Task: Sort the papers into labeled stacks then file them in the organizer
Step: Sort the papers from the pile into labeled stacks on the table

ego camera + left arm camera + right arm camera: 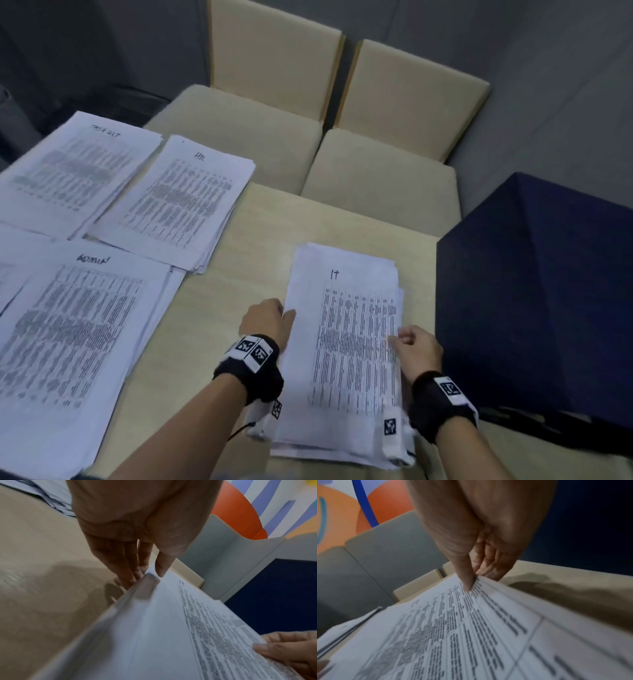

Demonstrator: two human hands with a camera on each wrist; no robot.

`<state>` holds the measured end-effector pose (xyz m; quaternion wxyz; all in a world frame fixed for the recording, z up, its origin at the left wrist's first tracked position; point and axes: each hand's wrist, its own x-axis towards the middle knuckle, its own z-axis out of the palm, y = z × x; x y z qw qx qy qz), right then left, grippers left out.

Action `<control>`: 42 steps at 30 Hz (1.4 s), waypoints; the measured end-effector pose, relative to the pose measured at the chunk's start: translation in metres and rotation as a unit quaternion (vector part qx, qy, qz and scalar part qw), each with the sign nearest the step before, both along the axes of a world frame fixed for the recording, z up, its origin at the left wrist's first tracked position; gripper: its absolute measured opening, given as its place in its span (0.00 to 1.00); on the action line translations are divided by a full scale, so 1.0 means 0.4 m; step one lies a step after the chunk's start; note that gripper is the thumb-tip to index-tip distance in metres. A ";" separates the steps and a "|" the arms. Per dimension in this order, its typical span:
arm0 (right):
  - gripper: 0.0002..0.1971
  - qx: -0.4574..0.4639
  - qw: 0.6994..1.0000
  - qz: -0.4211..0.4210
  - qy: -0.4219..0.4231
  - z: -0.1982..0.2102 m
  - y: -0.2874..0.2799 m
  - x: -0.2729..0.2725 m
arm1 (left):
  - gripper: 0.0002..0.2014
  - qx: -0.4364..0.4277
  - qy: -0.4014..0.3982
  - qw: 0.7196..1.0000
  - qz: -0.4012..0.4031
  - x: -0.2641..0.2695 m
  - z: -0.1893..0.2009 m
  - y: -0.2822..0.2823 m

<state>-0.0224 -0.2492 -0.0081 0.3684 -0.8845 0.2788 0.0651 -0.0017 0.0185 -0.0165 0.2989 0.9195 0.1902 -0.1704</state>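
Sorting looks done: the ADMIN stack (68, 325), the task-list stack (75, 171) and the HR stack (178, 198) lie on the left of the table (246, 246); the left hand (269, 320) and right hand (418, 346) pinch the side edges of the IT stack (346, 342); filing remains, and no organizer is plainly visible; a dark blue box (541, 291) stands just right, beige chairs (342, 120) beyond.

We see the IT stack (346, 342) lying near on the table (239, 267), right of the ADMIN stack (68, 342). Farther left sit the HR stack (178, 202) and the task-list stack (68, 171). The box (541, 291) stands just right of the IT stack, with chairs (342, 130) beyond the table's far edge.
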 end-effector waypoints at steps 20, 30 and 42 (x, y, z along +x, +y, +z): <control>0.02 0.275 0.959 -0.036 -0.051 0.082 0.026 -0.090 | 0.12 -0.403 -0.078 0.912 0.020 -0.012 0.093 0.028; 0.24 0.288 0.943 -0.095 -0.139 0.075 0.023 -0.131 | 0.11 -0.062 -0.012 0.998 0.020 -0.017 0.019 -0.001; 0.09 0.340 0.926 -0.058 -0.154 0.060 0.015 -0.123 | 0.09 -0.039 -0.026 0.999 0.009 0.001 0.015 0.049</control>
